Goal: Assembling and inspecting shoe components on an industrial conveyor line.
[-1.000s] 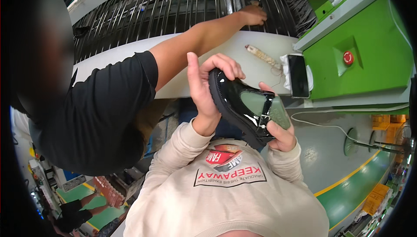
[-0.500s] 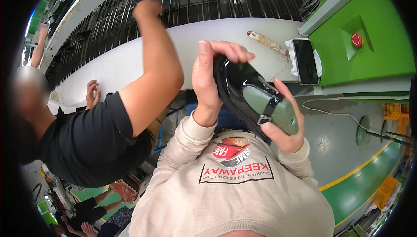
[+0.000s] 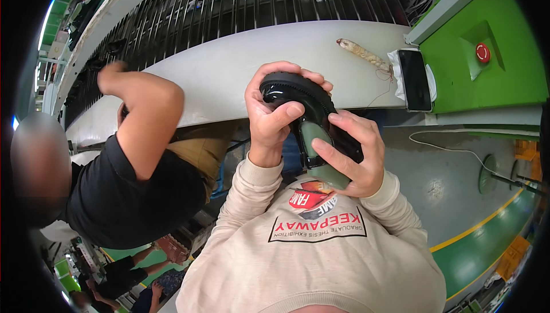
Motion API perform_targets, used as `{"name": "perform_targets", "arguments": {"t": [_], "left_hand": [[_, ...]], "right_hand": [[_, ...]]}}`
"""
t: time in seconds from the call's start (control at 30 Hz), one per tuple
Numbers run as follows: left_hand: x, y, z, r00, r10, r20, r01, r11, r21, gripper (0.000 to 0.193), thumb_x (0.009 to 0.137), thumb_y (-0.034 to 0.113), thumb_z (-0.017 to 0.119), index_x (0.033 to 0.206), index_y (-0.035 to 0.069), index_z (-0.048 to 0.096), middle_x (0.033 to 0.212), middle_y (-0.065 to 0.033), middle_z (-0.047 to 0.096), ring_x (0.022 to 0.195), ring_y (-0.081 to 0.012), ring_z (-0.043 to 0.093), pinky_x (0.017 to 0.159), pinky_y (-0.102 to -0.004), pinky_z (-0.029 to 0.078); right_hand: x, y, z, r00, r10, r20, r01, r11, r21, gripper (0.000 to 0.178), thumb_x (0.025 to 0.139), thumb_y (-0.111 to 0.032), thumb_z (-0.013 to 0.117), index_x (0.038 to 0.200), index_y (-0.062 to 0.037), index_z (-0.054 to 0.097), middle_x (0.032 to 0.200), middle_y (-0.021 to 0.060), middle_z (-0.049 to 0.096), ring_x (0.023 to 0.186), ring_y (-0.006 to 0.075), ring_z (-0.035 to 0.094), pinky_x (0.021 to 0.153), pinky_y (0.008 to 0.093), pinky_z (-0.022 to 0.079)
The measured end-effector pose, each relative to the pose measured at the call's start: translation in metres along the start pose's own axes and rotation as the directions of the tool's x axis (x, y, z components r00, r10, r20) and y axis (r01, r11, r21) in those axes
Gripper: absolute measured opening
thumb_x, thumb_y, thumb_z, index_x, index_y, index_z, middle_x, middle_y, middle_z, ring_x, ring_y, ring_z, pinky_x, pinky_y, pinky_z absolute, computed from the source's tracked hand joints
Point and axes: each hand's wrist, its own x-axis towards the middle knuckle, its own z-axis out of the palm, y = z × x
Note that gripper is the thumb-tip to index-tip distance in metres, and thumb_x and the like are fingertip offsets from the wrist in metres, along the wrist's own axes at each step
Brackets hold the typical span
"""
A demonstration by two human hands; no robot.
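A glossy black shoe (image 3: 303, 105) with a green lining, a buckled strap and a thick ridged sole is held tilted in front of my chest. My left hand (image 3: 268, 112) wraps round its toe end, thumb on the glossy upper and fingers over the sole. At the heel end, my right hand (image 3: 361, 149) grips the side, with its fingers along the edge and its thumb over the green lining. Beyond the shoe lies the white edge panel (image 3: 223, 61) of a roller conveyor.
Dark metal rollers (image 3: 246, 3) run along the far side. A worn, taped tool (image 3: 364, 54) with loose thread lies beside a phone (image 3: 415, 81) on white tissue. At right stands a green machine housing with a red button (image 3: 483, 53). A co-worker in a black shirt (image 3: 126, 198) reaches over the conveyor at left.
The shoe has turned so its sole edge faces up and left, and my left thumb has come down onto the upper. The co-worker's raised arm has moved left and away from me.
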Motion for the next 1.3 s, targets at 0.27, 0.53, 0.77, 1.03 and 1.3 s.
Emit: {"name": "perform_targets", "arguments": {"t": [0.27, 0.53, 0.77, 1.03, 1.3], "left_hand": [[-0.001, 0.001, -0.007, 0.999, 0.007, -0.046, -0.011, 0.996, -0.086, 0.055, 0.085, 0.015, 0.085, 0.130, -0.005, 0.060, 0.112, -0.0258, 0.075, 0.106, -0.0424, 0.077, 0.093, -0.0561, 0.065], [-0.006, 0.000, -0.020, 0.962, 0.038, -0.271, -0.092, 0.978, -0.189, 0.043, 0.091, 0.024, 0.072, 0.124, 0.000, 0.058, 0.114, -0.0243, 0.074, 0.106, -0.0398, 0.076, 0.093, -0.0548, 0.065], [-0.011, 0.009, -0.013, 0.964, 0.029, -0.264, -0.108, 0.951, -0.289, 0.043, 0.094, 0.035, 0.069, 0.124, 0.007, 0.057, 0.112, -0.0193, 0.075, 0.103, -0.0358, 0.076, 0.089, -0.0524, 0.064], [-0.026, 0.007, -0.017, 0.992, 0.030, -0.125, -0.056, 0.977, -0.205, 0.055, 0.092, 0.054, 0.074, 0.118, 0.009, 0.057, 0.106, -0.0172, 0.074, 0.097, -0.0352, 0.073, 0.086, -0.0488, 0.062], [-0.035, 0.002, -0.024, 0.980, 0.159, 0.120, -0.127, 0.963, -0.238, 0.082, 0.086, 0.075, 0.079, 0.119, 0.002, 0.059, 0.105, -0.0189, 0.073, 0.102, -0.0377, 0.074, 0.095, -0.0530, 0.062]], "right_hand": [[0.001, 0.001, 0.000, 0.999, 0.040, -0.033, -0.039, 0.999, 0.021, 0.063, 0.080, -0.037, 0.094, 0.134, -0.0106, 0.075, 0.139, 0.0204, 0.061, 0.114, 0.0387, 0.069, 0.092, 0.0436, 0.057], [0.005, -0.002, 0.008, 0.947, 0.320, -0.027, -0.306, 0.925, 0.223, 0.124, 0.070, -0.025, 0.102, 0.165, 0.0085, 0.030, 0.131, 0.0273, 0.068, 0.112, 0.0359, 0.068, 0.095, 0.0424, 0.057], [0.011, -0.006, 0.005, 0.981, 0.186, -0.054, -0.172, 0.964, 0.203, 0.121, 0.066, -0.021, 0.101, 0.163, 0.0102, 0.036, 0.131, 0.0250, 0.069, 0.111, 0.0370, 0.067, 0.098, 0.0444, 0.055], [0.020, -0.020, -0.015, 0.999, -0.028, -0.028, 0.029, 0.997, 0.067, 0.107, 0.071, -0.026, 0.099, 0.157, 0.0095, 0.046, 0.134, 0.0217, 0.067, 0.112, 0.0376, 0.067, 0.097, 0.0447, 0.057], [0.023, -0.047, -0.031, 0.971, -0.223, 0.086, 0.232, 0.965, -0.123, 0.079, 0.079, -0.016, 0.091, 0.147, 0.0078, 0.059, 0.130, 0.0173, 0.067, 0.110, 0.0350, 0.067, 0.089, 0.0418, 0.060]]}}
